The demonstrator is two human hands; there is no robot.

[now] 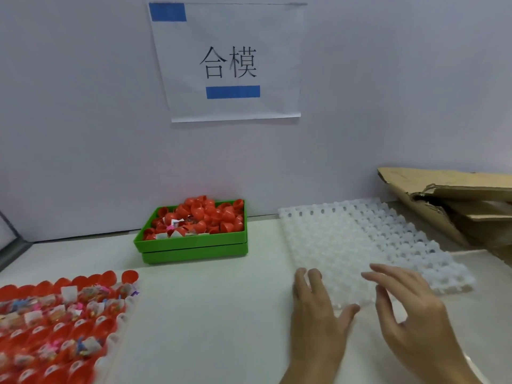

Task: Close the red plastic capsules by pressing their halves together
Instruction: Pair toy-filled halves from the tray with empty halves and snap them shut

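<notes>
Head view looks down on a pale bench (210,314) set against a white wall. Both hands lie at the near right part of the bench on a white plastic grid tray (346,245) that reaches back toward the wall. The left hand (318,309) rests flat on the tray's near-left edge, fingers straight and thumb spread to the right, holding nothing. The right hand (410,309) is just beside it over the tray's near end, fingers loosely spread and slightly bent, also holding nothing; whether its fingertips touch the tray cannot be told. The red capsules are well apart from both hands. One lot of open red capsule halves (55,328), many with small colourful items inside, sits in rows on a white holder at the near left corner of the bench, blurred at the frame edge. A second lot, a heap of loose red capsule halves (205,214) mixed with bits of paper, fills a green bin (194,249) at the far middle edge by the wall. Torn cardboard (448,198) lies at the far right corner. A paper sign (230,62) with two characters and blue tape hangs on the wall.
</notes>
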